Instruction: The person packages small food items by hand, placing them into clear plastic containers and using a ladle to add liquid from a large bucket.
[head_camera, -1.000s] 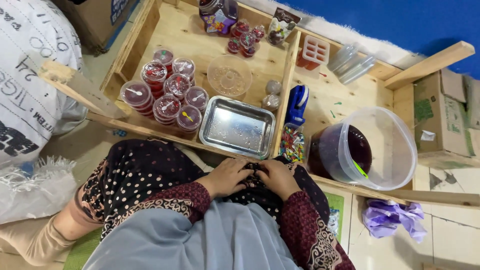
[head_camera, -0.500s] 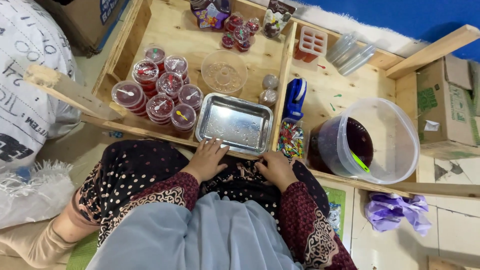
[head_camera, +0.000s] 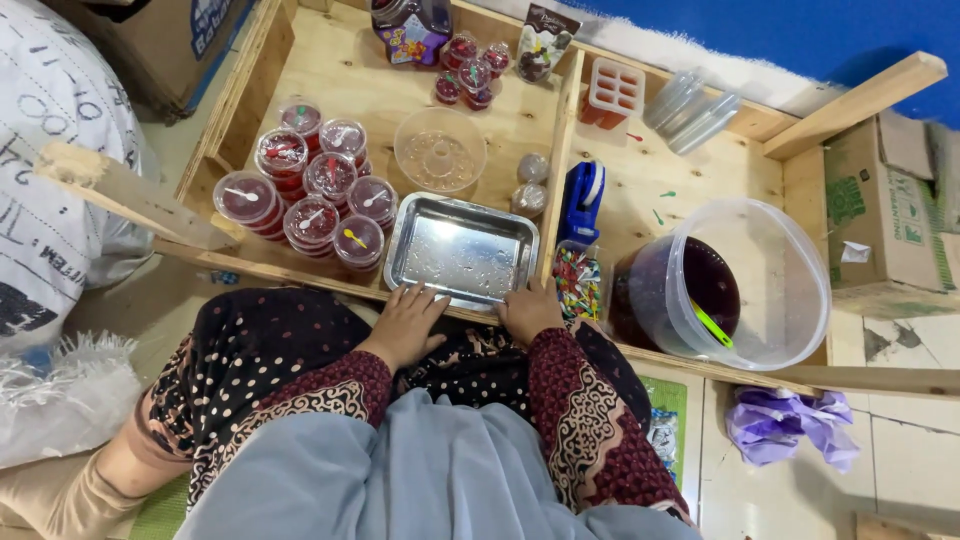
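A shiny rectangular metal tray (head_camera: 461, 250) lies in the left compartment of a wooden crate (head_camera: 330, 60). My left hand (head_camera: 407, 322) rests on the tray's near left edge, fingers spread over the rim. Next to it, my right hand (head_camera: 529, 311) grips the near right corner. Left of the tray stand several sealed red jelly cups (head_camera: 312, 190) with small spoons on their lids. Behind the tray is a clear ring-shaped mould (head_camera: 439, 150).
A clear bucket (head_camera: 740, 285) of dark red liquid with a green spoon stands at right. A bag of coloured spoons (head_camera: 573, 280) and a blue tape dispenser (head_camera: 583, 197) lie between. Cardboard box (head_camera: 880, 215) far right, purple cloth (head_camera: 790, 428) on the floor, white sack (head_camera: 50, 180) at left.
Both hands left my lap and moved forward to the tray; the left reached its near edge first, then the right came up to the near right corner.
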